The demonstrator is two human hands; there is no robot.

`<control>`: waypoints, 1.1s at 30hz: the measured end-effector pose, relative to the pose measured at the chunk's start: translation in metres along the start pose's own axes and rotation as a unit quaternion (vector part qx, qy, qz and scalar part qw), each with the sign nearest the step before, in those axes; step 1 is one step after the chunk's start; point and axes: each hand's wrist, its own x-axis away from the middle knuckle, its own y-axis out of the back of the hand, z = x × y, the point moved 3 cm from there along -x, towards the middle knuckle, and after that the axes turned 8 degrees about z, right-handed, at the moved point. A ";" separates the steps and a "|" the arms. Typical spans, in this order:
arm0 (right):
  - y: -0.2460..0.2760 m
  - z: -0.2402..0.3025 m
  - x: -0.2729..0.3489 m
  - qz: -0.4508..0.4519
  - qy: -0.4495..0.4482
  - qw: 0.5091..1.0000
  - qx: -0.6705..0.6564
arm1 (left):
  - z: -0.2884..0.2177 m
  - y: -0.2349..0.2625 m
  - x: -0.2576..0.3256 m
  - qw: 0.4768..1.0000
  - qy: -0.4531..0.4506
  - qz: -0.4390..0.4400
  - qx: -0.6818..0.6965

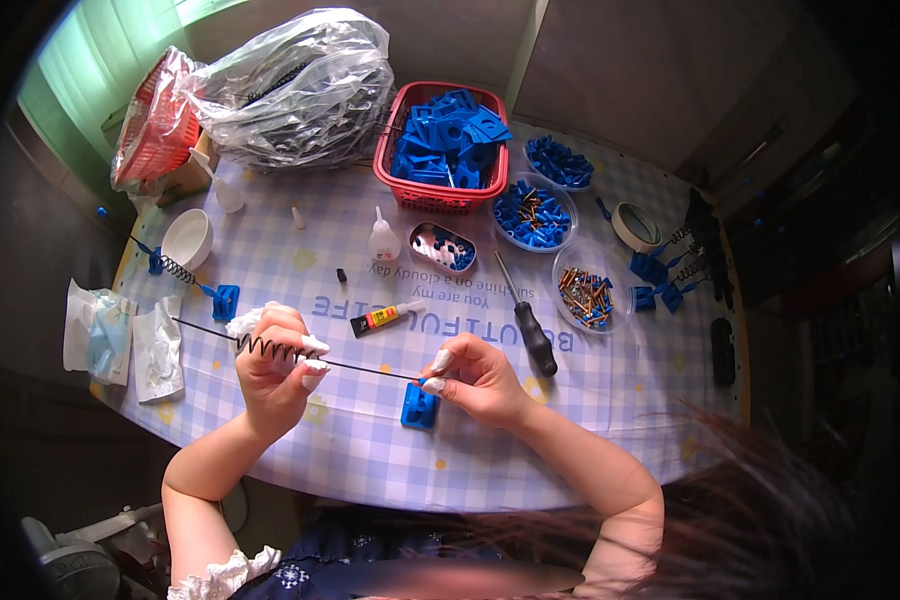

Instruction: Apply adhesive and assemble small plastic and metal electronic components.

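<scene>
My left hand (278, 375) is closed in a pinch on a thin black rod (365, 367) with a black coil (270, 349) wound around it. The rod slants down to the right, toward my right hand (478, 382). There my right thumb and forefinger pinch a small blue part at the rod's end; the fingertips partly hide it. Directly below, a blue plastic base piece (418, 408) appears against the tablecloth; whether it is joined to the rod I cannot tell. White wraps cover several of my fingertips, and a crumpled white tissue (250, 320) shows behind my left hand.
Beyond my hands lie a yellow-and-black glue tube (378, 318) and a screwdriver (535, 335). Farther back stand a red basket (382, 150) of blue plates, bowls of blue parts (533, 215) and brass screws (586, 298), and a large plastic bag (300, 100). Assembled coil pieces (225, 300) lie left.
</scene>
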 end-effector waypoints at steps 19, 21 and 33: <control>0.000 0.000 0.000 0.009 0.028 0.999 -0.033 | 0.006 -0.008 0.003 0.989 0.092 -0.019 0.111; 0.000 0.000 0.000 0.011 0.029 0.999 -0.032 | 0.008 -0.009 0.006 0.980 0.121 -0.022 0.158; 0.002 -0.002 -0.001 0.034 0.005 0.998 -0.045 | 0.028 -0.019 0.014 0.883 0.267 -0.049 0.382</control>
